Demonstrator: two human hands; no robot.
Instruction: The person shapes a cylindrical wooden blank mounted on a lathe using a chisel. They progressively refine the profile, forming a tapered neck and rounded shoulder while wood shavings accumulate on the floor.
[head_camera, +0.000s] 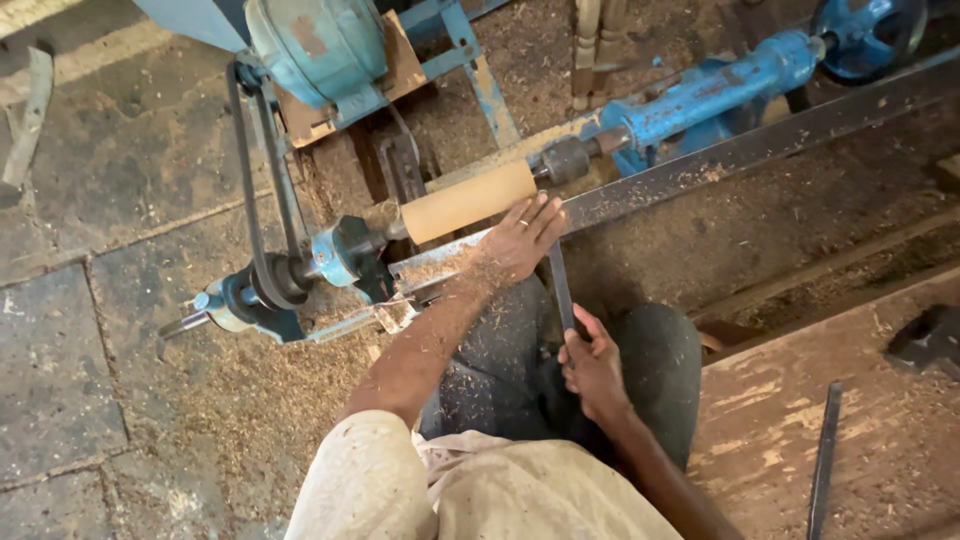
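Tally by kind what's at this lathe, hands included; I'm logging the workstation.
Hands: 2, left hand, right hand
Long chisel: 1
Wooden cylinder: 1
Drive belt: 1
Blue tailstock: 1
Loose metal bar: 1
Total: 7

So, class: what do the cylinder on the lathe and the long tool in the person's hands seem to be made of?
The cylinder looks like bare, unfinished wood: pale tan, matte, with sawdust all around. The long tool appears to be dark, dull metal, flat and thin, steadied by the left hand and gripped lower down by the right hand.
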